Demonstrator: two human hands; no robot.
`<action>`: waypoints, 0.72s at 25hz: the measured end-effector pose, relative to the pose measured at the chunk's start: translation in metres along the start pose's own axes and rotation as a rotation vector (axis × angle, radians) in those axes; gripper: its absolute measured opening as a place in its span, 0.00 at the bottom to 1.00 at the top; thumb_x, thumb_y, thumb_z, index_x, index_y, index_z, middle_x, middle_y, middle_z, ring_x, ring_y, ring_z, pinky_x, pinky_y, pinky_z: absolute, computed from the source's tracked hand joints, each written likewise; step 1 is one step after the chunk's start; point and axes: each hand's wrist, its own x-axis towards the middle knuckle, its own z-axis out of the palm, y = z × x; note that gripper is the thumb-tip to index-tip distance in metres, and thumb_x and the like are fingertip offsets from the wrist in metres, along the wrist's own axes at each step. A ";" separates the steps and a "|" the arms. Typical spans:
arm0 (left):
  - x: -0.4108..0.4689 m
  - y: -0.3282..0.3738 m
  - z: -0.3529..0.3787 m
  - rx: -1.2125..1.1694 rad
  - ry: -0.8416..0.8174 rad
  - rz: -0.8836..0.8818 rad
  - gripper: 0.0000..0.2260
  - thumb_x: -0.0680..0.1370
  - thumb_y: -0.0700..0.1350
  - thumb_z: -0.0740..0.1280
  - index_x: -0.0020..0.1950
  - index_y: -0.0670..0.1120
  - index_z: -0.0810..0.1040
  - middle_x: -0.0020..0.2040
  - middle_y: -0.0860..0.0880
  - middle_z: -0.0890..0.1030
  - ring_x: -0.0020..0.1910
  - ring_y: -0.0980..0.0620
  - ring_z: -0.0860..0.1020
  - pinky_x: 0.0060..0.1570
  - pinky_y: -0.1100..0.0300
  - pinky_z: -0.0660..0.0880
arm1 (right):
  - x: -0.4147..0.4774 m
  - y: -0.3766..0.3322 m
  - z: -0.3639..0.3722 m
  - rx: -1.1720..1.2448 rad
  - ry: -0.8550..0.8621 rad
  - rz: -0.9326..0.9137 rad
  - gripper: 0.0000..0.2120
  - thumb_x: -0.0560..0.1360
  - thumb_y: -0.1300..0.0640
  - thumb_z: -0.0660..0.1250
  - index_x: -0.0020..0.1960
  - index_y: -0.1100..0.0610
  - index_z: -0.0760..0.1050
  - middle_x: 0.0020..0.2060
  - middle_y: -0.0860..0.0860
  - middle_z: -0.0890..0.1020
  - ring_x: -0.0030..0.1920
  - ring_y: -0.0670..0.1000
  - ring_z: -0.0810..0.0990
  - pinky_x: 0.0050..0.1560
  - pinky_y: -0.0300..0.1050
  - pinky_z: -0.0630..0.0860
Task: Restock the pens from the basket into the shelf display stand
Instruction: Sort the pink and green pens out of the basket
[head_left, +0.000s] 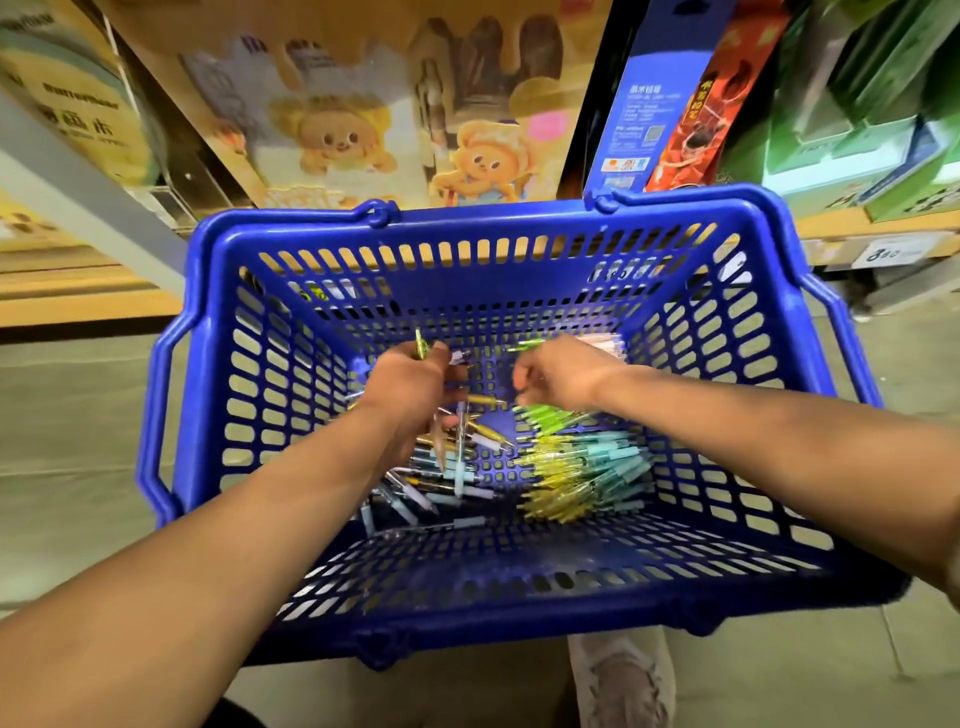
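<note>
Left hand (410, 384) grips pens (459, 431), right hand (558, 374) in basket (467, 228)

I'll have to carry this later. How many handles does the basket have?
2. The left handle hangs folded down along the basket's left side, and the right handle hangs down along its right side. None seems hidden.

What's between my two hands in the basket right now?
Head view: a gold pen reaches into the gap from the left hand; the rest is mostly bare basket floor up to the right hand.
</note>
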 end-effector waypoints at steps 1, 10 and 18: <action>0.001 0.000 -0.004 -0.007 -0.021 -0.022 0.10 0.86 0.48 0.61 0.62 0.43 0.74 0.51 0.44 0.85 0.43 0.47 0.84 0.40 0.50 0.80 | 0.002 0.013 0.002 -0.168 -0.012 0.016 0.07 0.78 0.53 0.72 0.55 0.51 0.79 0.48 0.47 0.83 0.51 0.51 0.83 0.47 0.40 0.76; -0.001 -0.002 -0.018 0.028 -0.059 -0.049 0.07 0.84 0.41 0.62 0.59 0.40 0.76 0.36 0.49 0.81 0.29 0.54 0.73 0.29 0.60 0.70 | 0.010 0.023 0.003 -0.538 -0.022 -0.053 0.07 0.79 0.63 0.66 0.53 0.53 0.78 0.48 0.52 0.82 0.44 0.53 0.82 0.47 0.49 0.82; -0.002 0.003 -0.018 -0.096 -0.052 -0.058 0.08 0.86 0.45 0.61 0.60 0.43 0.74 0.55 0.43 0.80 0.51 0.44 0.78 0.48 0.49 0.78 | -0.003 -0.041 -0.035 0.178 0.122 -0.122 0.03 0.77 0.49 0.72 0.46 0.46 0.80 0.37 0.42 0.85 0.39 0.39 0.83 0.40 0.38 0.77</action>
